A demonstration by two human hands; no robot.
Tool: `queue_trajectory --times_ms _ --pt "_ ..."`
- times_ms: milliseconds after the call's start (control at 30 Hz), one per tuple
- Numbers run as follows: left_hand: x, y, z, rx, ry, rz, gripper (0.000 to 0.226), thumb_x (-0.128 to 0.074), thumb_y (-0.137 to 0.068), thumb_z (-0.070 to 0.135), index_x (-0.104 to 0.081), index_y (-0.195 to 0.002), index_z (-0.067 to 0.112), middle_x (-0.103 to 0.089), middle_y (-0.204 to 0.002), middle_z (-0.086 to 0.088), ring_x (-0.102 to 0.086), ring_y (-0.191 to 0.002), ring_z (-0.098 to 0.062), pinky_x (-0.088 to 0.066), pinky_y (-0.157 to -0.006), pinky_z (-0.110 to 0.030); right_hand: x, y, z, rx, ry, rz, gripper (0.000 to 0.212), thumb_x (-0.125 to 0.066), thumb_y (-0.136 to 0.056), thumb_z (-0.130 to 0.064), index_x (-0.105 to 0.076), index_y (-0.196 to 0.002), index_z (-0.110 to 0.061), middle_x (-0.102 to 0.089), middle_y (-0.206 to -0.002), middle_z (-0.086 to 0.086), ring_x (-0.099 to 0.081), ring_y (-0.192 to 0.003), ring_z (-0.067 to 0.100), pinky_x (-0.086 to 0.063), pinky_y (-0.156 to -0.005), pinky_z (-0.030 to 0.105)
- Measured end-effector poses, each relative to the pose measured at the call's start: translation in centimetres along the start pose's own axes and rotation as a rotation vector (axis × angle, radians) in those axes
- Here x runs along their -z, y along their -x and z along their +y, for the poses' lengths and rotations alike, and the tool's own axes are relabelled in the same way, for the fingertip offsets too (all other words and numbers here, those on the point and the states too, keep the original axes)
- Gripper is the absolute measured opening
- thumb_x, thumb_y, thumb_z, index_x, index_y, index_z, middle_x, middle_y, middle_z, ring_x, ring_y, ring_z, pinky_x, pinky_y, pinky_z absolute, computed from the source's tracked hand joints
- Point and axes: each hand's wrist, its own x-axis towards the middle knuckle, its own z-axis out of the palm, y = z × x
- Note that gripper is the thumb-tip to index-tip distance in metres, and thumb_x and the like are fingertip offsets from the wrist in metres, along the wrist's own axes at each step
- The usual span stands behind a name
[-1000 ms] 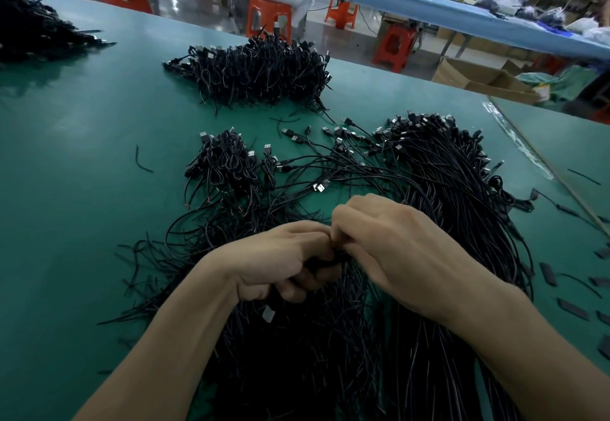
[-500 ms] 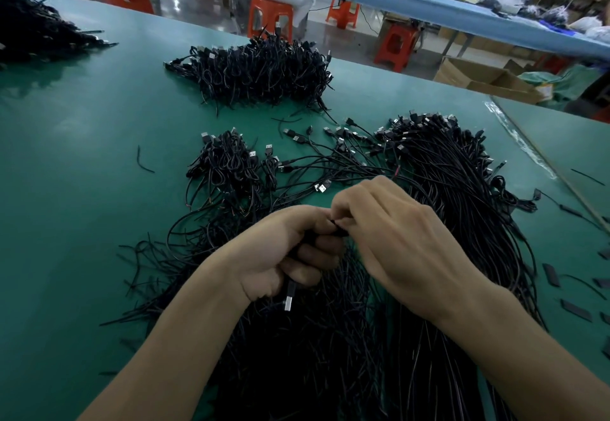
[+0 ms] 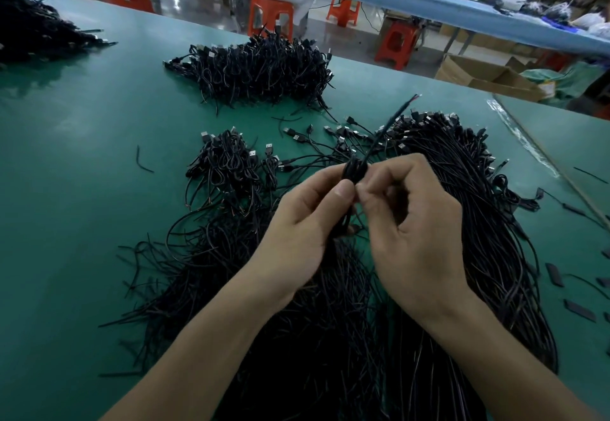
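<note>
A coiled black cable point(image 3: 355, 169) is held above the green table point(image 3: 82, 222). My left hand point(image 3: 303, 226) grips the coil, its thumb pressed on the loops. My right hand point(image 3: 416, 222) pinches the same coil from the right with thumb and forefinger. The cable's loose end point(image 3: 396, 117) sticks up and away, with bare wire tips at its far end. Under both hands lies a large spread of loose black USB cables point(image 3: 462, 222).
A small pile of coiled cables point(image 3: 224, 166) lies left of my hands, a bigger pile point(image 3: 260, 70) further back, and another pile point(image 3: 36, 31) at the far left. Black flat pieces point(image 3: 554, 273) lie at the right. Orange stools point(image 3: 270, 14) and a cardboard box point(image 3: 485, 74) stand beyond the table.
Both hands have risen from the heap and moved away from me. The cable is now wound into a tight coil, and its free end now points up.
</note>
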Motion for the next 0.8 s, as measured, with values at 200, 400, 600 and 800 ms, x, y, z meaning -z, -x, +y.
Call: queue_trajectory --times_ms 200,400,600,800 --pt "1.4 -0.2 0.3 -0.378 -0.673 0.050 0.028 -0.054 -0.098 0.030 -0.066 -0.122 0.024 -0.055 -0.098 0.005 -0.053 -0.092 -0.003 -0.042 -0.077 -0.014 -0.5 -0.2 -0.2 -0.367 -0.427 0.017 0.029 -0.064 -0.091 0.001 -0.051 -0.081 -0.023 -0.058 -0.078 -0.005 -0.054 -0.070 0.009 -0.050 -0.067 0.024" --pt "1.1 -0.1 0.5 -0.314 -0.529 0.046 0.030 -0.049 -0.102 0.017 -0.066 -0.127 0.019 -0.071 -0.111 0.007 -0.066 -0.103 -0.015 -0.055 -0.088 -0.033 -0.3 -0.5 0.0 -0.618 -0.814 -0.030 0.022 -0.060 -0.092 0.003 -0.053 -0.081 -0.015 -0.059 -0.071 -0.005 -0.048 -0.063 0.007 -0.043 -0.054 0.019" --pt "0.9 0.1 0.7 -0.332 -0.416 0.087 0.036 -0.044 -0.098 0.046 -0.071 -0.104 0.022 -0.069 -0.092 -0.008 -0.065 -0.085 -0.035 -0.055 -0.073 -0.056 -0.1 -0.2 -0.1 -0.601 -0.761 -0.074 0.025 -0.061 -0.092 0.000 -0.052 -0.077 -0.017 -0.059 -0.065 -0.009 -0.049 -0.061 0.004 -0.045 -0.057 0.016" --pt "1.1 -0.2 0.3 -0.290 -0.322 0.061 0.017 -0.071 -0.091 0.010 -0.059 -0.095 0.019 -0.071 -0.084 0.007 -0.066 -0.076 -0.004 -0.050 -0.068 -0.014 -0.5 0.1 0.1 -0.608 -0.673 -0.020 0.033 -0.064 -0.090 0.006 -0.047 -0.072 -0.016 -0.057 -0.065 -0.005 -0.053 -0.058 -0.001 -0.045 -0.058 0.012"
